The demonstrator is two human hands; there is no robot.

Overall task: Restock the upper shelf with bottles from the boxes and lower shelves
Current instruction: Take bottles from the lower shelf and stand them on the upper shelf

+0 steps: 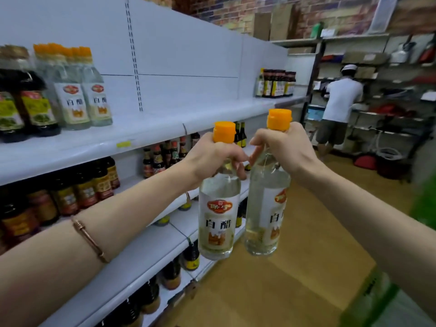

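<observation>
Left hand (213, 159): fingers curled round the neck of a clear white-vinegar bottle (219, 208), just under its orange cap; a thin bracelet (90, 241) sits on that forearm.
Right hand (283, 147): clamped round the neck of a second white-vinegar bottle (267, 204), also orange-capped.
Held bottles: both upright, hanging side by side in the air in front of the shelving, very close or touching at the shoulders; the right one is a little higher.
Upper shelf (151, 128): white, its middle stretch bare; at its left end stands a cluster of matching vinegar bottles (77, 90) next to dark sauce bottles (26, 105); at the far right end stands a small group of dark bottles (278, 83).
Lower shelves (151, 244): rows of dark sauce bottles with yellow and red labels, at the left and further along.
Floor (295, 267): light wood colour, below the held bottles.
Background: a person in a white shirt and cap (339, 105) stands facing racks at the far end of the aisle, well apart from the hands.
</observation>
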